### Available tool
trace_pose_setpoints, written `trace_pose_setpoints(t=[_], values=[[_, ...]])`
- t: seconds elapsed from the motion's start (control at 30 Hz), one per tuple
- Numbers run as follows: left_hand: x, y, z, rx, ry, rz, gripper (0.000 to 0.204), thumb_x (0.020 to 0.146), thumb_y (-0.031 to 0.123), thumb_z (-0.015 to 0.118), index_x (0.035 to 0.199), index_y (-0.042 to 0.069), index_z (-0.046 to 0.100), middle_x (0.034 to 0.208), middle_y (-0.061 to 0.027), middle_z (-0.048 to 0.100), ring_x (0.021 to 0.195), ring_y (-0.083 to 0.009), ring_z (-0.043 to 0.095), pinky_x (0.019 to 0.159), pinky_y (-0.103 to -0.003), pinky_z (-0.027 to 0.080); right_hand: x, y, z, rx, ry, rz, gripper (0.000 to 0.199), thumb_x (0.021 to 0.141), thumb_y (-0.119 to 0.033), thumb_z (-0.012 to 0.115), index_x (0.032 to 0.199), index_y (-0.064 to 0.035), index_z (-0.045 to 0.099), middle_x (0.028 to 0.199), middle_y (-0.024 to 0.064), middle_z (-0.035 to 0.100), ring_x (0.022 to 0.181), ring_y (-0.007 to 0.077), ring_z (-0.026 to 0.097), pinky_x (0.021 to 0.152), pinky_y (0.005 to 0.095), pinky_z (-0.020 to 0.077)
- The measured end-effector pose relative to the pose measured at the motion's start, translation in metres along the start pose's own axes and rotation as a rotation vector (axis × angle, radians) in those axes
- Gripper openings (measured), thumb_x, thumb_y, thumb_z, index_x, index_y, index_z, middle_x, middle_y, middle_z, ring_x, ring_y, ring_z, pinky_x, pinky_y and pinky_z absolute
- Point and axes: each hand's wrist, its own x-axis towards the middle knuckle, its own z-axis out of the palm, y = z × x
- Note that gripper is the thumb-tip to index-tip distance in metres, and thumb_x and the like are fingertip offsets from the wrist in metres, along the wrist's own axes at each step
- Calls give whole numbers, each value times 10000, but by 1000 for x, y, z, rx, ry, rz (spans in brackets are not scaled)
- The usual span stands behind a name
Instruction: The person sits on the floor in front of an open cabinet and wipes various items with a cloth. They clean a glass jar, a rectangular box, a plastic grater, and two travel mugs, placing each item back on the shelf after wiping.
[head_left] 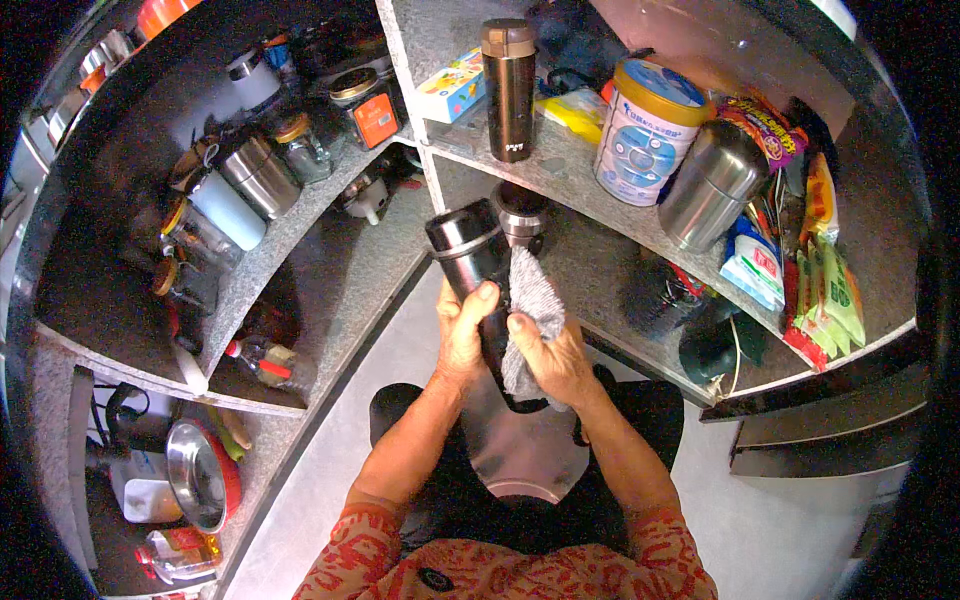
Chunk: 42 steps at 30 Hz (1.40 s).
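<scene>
My left hand is wrapped round a black thermos, which leans with its lid up and to the left. A silver band circles it below the lid. In my right hand is a bunched grey cloth, pressed against the thermos's right side with the thumb on top. Part of the thermos body is hidden by the cloth and my fingers. Just beyond, a dark metal container stands on the lower shelf. Above it, on the upper shelf, a tall brown tumbler stands upright.
The right upper shelf bears a gold-lidded tin, a steel flask and several packets. Left shelving holds glass jars, a steel canister and a light-blue bottle. A red metal bowl sits lower left.
</scene>
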Motion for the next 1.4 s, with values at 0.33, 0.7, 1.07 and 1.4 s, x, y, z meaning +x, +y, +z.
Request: trace_pose_setpoints(t=[0.33, 0.7, 1.07, 1.4], values=[[16, 11, -26, -82, 68, 5, 523, 707, 344, 679, 1086, 44, 480, 863, -49, 565, 716, -165, 568, 665, -304, 494, -40, 16, 1, 482, -2, 537, 422, 847, -366, 557, 1078, -12, 553, 980, 54, 579, 904, 172, 529, 804, 319, 419], [3, 22, 4, 135, 254, 13, 408, 798, 390, 577, 1078, 118, 459, 853, -31, 534, 766, -169, 552, 691, -336, 476, -26, 5, 22, 251, 316, -75, 397, 783, -130, 635, 1121, 52, 533, 1064, 143, 602, 985, 207, 580, 868, 339, 443], [-7, 10, -14, 77, 152, -46, 592, 781, 551, 570, 1125, 77, 478, 934, -82, 586, 801, -208, 587, 688, -328, 492, 0, 6, 10, 272, 197, 11, 382, 905, -240, 490, 1208, -14, 434, 1035, 139, 567, 929, 254, 559, 833, 349, 431], [-15, -1, -4, -21, 32, -270, 576, 805, 501, 551, 1106, 13, 496, 905, -98, 606, 780, -198, 612, 711, -317, 511, 23, -15, -28, -544, 721, -147, 252, 757, -114, 659, 971, -35, 551, 864, 150, 511, 774, 307, 536, 688, 374, 435]])
